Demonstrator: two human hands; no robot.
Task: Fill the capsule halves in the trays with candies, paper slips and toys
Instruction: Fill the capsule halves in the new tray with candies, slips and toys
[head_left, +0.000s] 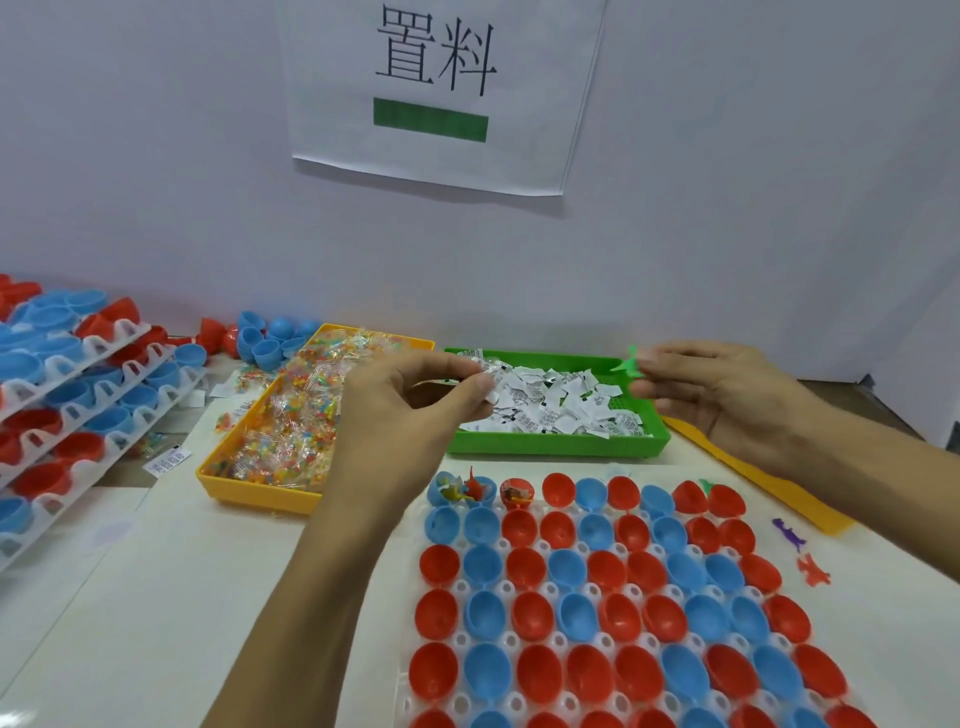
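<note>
Above the tray (511, 702) of mostly empty capsule halves (582, 618), the left hand (400, 415) pinches a flimsy, feather-light paper slip (480, 364) by its edge over the green bin (550, 444), while the right hand (722, 395) pinches a small green toy (629, 362).

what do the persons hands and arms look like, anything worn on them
Both are bare: the left hand and right hand wear no gloves, rings, watch or bands, and the forearms show no sleeves as far as the frame reaches. Fingernails look short and unpainted.
</note>
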